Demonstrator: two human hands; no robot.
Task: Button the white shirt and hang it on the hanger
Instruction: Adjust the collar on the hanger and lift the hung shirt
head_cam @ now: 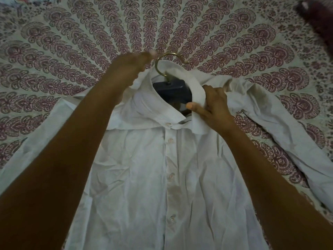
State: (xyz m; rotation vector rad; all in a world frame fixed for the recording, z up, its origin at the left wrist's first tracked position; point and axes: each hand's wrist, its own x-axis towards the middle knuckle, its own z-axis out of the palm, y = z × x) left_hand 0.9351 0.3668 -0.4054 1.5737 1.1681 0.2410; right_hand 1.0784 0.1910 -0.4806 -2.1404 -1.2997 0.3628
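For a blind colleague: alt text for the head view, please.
A white shirt, buttoned, lies on a patterned bedspread with a dark hanger inside its neck. The right hand pinches the collar; the left hand is blurred.

A pale cream printed bedspread point(75, 38) fills the whole background. Its maroon feather-shaped motifs fan outward in rings from the middle. Toward the far left and far right corners the print changes to small scattered flowers. A dark maroon blurred object point(319, 22) lies in the far right corner. The light is dim and even.
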